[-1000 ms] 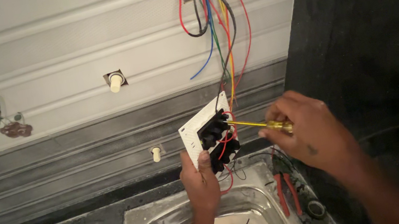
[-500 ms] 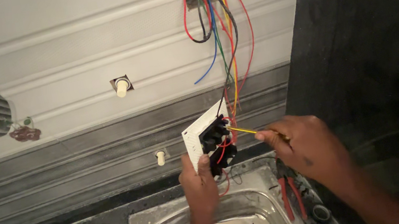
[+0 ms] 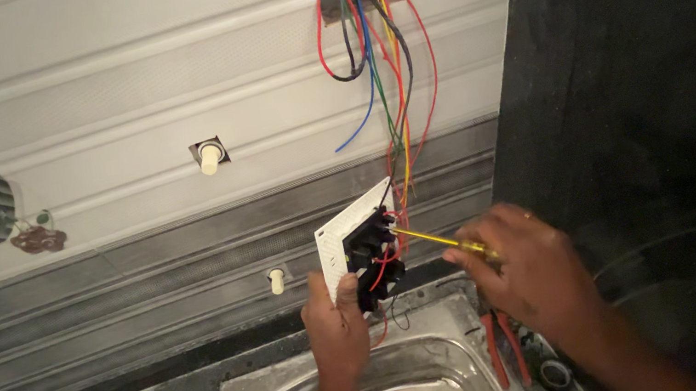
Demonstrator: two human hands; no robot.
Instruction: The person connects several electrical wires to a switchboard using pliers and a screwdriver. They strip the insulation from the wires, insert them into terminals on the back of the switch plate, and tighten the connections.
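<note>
Wiring a switch plate above the sink
Left hand (image 3: pixel 336 323) grips the white rectangular plastic switch plate (image 3: pixel 353 239); right hand (image 3: pixel 533 273), fingers closed, points a yellow-handled screwdriver (image 3: pixel 430 240) leftward into its back.

Two bare arms are showing in the head view, both rising from the lower edge of the picture. The left hand (image 3: pixel 336 323) is appearing with its back toward the camera, knuckles and finger backs showing, and the forearm below it is running bare down to the frame edge with no sleeve in sight. The right hand (image 3: pixel 533 273) is showing its broad back and a row of rounded knuckles, and its forearm is likewise running uncovered to the lower right corner. No glove, ring, watch or band is showing on either hand or wrist. Fingernails are too small to make out clearly.
</note>
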